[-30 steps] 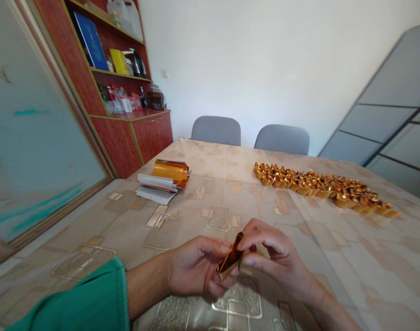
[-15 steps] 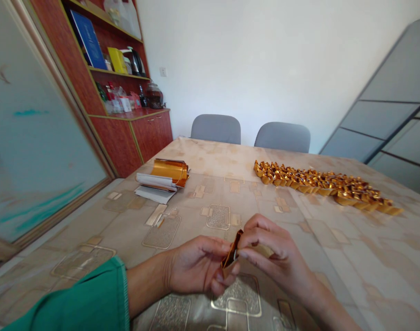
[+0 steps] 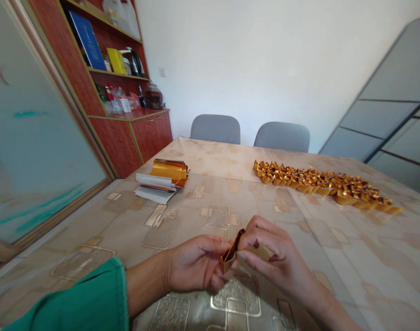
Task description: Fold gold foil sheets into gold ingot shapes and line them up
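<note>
A small folded piece of gold foil paper [image 3: 228, 262] is held between both hands above the near part of the table. My left hand [image 3: 199, 264] grips its left and lower side, with the thumb on top and the fingers curled beneath. My right hand [image 3: 272, 246] pinches the upper right edge with thumb and forefinger. The folded piece is tilted and shows an open slot along its top. Part of it is hidden behind the right fingertips.
A stack of gold and white paper sheets [image 3: 170, 172] lies at the left on the patterned table [image 3: 203, 158]. Rows of folded gold pieces [image 3: 313, 180] stretch across the right. Two grey chairs [image 3: 215, 128] stand behind the table, and a red-brown cabinet [image 3: 151, 135] is at the left.
The folded gold piece has turned slightly, and its lower end shows more. Both hands have stayed nearly in place, with small shifts of the fingers.
</note>
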Available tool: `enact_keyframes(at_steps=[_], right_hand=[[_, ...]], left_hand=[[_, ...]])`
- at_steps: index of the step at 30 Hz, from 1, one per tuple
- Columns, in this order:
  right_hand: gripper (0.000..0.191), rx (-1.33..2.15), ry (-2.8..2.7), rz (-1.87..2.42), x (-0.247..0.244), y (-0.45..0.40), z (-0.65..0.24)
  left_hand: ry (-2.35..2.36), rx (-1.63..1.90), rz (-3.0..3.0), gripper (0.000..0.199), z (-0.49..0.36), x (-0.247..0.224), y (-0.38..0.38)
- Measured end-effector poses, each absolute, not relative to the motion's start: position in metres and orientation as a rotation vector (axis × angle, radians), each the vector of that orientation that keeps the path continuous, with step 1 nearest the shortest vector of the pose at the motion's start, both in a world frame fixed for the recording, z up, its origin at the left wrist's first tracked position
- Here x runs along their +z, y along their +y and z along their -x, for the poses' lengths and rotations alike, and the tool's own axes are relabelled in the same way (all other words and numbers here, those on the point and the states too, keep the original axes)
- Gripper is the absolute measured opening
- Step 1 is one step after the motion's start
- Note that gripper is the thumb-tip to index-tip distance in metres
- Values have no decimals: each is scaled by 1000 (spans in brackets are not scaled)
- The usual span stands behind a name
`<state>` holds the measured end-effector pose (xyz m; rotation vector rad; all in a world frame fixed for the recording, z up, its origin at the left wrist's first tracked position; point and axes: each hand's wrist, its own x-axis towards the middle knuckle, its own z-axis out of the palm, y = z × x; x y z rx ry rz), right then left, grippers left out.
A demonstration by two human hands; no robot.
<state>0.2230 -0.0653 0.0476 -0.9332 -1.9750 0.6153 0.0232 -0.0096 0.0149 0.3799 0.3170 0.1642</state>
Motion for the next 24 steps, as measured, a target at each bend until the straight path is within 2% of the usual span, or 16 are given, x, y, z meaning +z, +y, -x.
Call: enact_keyframes(at_steps=[13, 17, 24], right_hand=[[11, 780, -1945, 825, 43, -60, -226], [10, 980, -1739, 884, 39, -62, -220], [37, 1455, -1285, 871, 30, -59, -209]], left_hand=[[396, 289, -546, 31, -27, 14, -12], [376, 282, -596, 34, -27, 16, -11], [393, 332, -840, 41, -26, 15, -8]])
